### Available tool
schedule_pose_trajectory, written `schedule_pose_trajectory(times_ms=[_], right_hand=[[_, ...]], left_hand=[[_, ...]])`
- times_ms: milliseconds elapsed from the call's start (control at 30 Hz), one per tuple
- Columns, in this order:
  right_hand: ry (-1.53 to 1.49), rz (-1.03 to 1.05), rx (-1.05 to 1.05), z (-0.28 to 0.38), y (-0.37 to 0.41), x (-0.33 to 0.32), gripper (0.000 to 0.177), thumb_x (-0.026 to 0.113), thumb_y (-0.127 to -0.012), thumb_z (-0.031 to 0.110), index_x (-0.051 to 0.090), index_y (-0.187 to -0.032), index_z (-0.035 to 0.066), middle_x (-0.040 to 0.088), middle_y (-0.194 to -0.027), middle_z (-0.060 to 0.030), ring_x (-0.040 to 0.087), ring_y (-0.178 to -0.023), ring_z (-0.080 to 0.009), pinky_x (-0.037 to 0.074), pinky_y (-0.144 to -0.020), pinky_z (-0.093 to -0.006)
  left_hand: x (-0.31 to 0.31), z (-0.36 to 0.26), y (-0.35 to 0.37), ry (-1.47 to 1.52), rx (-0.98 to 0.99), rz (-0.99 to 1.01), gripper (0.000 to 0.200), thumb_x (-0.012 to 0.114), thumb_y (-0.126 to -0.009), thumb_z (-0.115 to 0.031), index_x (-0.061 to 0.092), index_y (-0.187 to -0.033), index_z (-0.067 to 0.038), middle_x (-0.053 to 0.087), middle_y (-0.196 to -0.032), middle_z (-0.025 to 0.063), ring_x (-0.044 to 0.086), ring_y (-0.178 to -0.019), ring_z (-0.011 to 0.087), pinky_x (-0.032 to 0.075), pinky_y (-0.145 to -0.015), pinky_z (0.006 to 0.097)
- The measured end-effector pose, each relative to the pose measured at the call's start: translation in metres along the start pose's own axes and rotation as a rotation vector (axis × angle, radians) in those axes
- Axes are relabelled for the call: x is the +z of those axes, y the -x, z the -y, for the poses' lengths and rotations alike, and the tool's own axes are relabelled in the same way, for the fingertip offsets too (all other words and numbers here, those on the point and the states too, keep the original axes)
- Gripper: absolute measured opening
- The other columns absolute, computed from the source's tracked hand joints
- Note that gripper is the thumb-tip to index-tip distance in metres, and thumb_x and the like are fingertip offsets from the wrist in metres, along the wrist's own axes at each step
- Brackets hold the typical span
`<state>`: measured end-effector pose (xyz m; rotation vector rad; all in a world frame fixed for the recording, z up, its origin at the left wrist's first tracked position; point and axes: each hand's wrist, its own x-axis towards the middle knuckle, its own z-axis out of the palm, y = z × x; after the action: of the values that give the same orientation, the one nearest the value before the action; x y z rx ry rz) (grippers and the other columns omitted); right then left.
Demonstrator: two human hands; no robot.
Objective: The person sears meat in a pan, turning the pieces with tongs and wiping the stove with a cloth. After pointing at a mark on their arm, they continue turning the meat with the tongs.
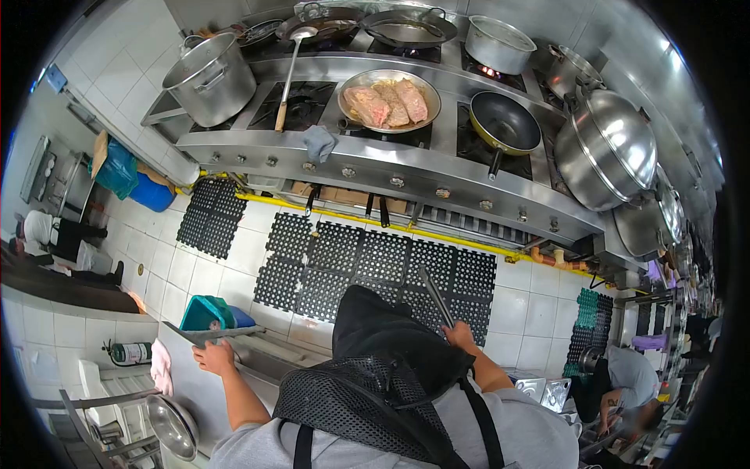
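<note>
While the person stands well back from the stove (375,168), with black rubber floor mats (367,258) between, the right hand (462,336) is clenched around long metal tongs (434,293), whose tips point up and forward toward the burners. The left hand (215,358) rests at the edge of a steel bench (195,391) at the person's left, fingers curled beside a thin flat metal piece; whether that grip is closed on it cannot be told. In the stove's front row a wide silver pan (344,92) holds three pale pink slabs of meat (369,105) lying side by side, with a grey cloth (319,143) draped on the ledge just before it and an empty dark pan (504,121) to its right. Working the meat well probably means stepping close first, taking each slab across its middle with a firm but not crushing squeeze, lifting it clear of its neighbours, and keeping the sleeve and cloth away from the burners.
</note>
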<state>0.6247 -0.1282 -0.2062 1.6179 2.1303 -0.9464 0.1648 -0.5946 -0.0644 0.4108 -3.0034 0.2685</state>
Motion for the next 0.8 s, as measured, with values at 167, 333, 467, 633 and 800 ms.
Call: schedule_pose_trajectory(times_ms=[167, 333, 467, 633, 800], right_hand=[[-0.064, -0.014, 0.002, -0.009, 0.015, 0.003, 0.061, 0.073, -0.082, 0.05, 0.068, -0.104, -0.006, 0.068, -0.104, -0.0309, 0.067, -0.101, -0.0451, 0.053, -0.089, -0.0494], [0.071, -0.036, 0.003, -0.026, 0.01, 0.026, 0.068, 0.071, -0.083, 0.052, 0.066, -0.103, -0.012, 0.067, -0.106, -0.0326, 0.066, -0.104, -0.0446, 0.053, -0.092, -0.0478], [-0.014, -0.044, 0.069, -0.028, 0.006, 0.03, 0.066, 0.07, -0.083, 0.051, 0.067, -0.103, -0.012, 0.066, -0.108, -0.0335, 0.065, -0.108, -0.0442, 0.052, -0.093, -0.047], [-0.044, -0.136, 0.013, -0.027, -0.011, 0.036, 0.058, 0.074, -0.079, 0.049, 0.07, -0.082, -0.009, 0.069, -0.091, -0.0303, 0.069, -0.091, -0.0447, 0.054, -0.082, -0.0501], [-0.062, 0.123, 0.111, -0.003, -0.002, -0.002, 0.066, 0.074, -0.077, 0.057, 0.073, -0.087, -0.009, 0.07, -0.096, -0.0313, 0.07, -0.095, -0.0422, 0.054, -0.084, -0.0473]], left_hand=[[0.005, 0.001, -0.001, -0.012, -0.003, -0.016, 0.045, 0.074, -0.078, -0.041, 0.07, -0.112, -0.012, 0.038, -0.15, 0.0189, 0.036, -0.137, 0.0342, 0.04, -0.102, 0.0505], [0.008, 0.005, -0.004, -0.02, 0.01, -0.024, 0.047, 0.075, -0.077, -0.041, 0.07, -0.114, -0.011, 0.037, -0.151, 0.0194, 0.036, -0.137, 0.0345, 0.039, -0.102, 0.0502], [0.005, 0.003, -0.003, -0.011, 0.013, 0.015, 0.048, 0.074, -0.078, -0.041, 0.07, -0.115, -0.01, 0.035, -0.152, 0.0202, 0.034, -0.138, 0.0355, 0.039, -0.103, 0.0506], [-0.002, -0.002, 0.0, -0.01, 0.004, 0.047, 0.048, 0.074, -0.079, -0.04, 0.07, -0.115, -0.009, 0.035, -0.151, 0.0204, 0.034, -0.139, 0.0361, 0.039, -0.103, 0.0513], [0.004, 0.002, -0.002, -0.015, 0.01, 0.022, 0.047, 0.074, -0.08, -0.04, 0.07, -0.114, -0.009, 0.034, -0.151, 0.0197, 0.034, -0.139, 0.0359, 0.039, -0.103, 0.0514]])
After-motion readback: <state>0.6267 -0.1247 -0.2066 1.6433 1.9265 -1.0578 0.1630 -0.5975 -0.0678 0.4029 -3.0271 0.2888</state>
